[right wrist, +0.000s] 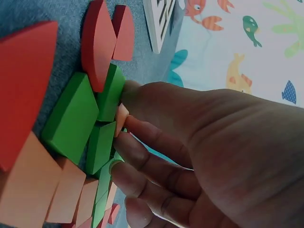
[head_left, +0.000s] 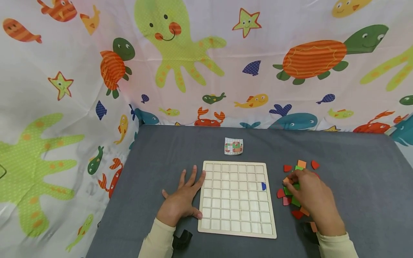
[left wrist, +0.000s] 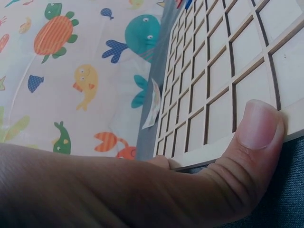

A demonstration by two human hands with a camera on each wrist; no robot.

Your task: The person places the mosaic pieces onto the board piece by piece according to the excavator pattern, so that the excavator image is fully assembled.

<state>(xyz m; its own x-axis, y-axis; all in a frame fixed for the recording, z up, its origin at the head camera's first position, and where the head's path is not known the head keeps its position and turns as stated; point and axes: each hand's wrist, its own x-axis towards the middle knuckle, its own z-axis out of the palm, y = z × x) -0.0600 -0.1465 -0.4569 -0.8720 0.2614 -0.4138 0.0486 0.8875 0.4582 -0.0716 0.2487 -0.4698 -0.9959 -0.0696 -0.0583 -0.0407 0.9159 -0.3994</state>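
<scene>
A pale wooden grid board [head_left: 235,163] lies flat on the grey cloth. My left hand [head_left: 182,202] spreads its fingers along the board's left side, the thumb touching the rim near the lower corner; the left wrist view shows that thumb [left wrist: 259,126] on the frame. One blue piece [head_left: 264,186] sits in a cell by the right edge. Over a pile of coloured pieces, my right hand [head_left: 313,195] pinches a small orange tile [right wrist: 122,115] between thumb and forefinger. Green tiles [right wrist: 71,118] and red rounded pieces [right wrist: 98,45] lie beneath and beside the fingers.
A small card with a coloured grid pattern [head_left: 233,146] lies beyond the board. Black wrist straps [head_left: 182,239] show at the sleeves. Behind the table hangs a white cloth [head_left: 206,77] printed with sea animals; more of it covers the left side.
</scene>
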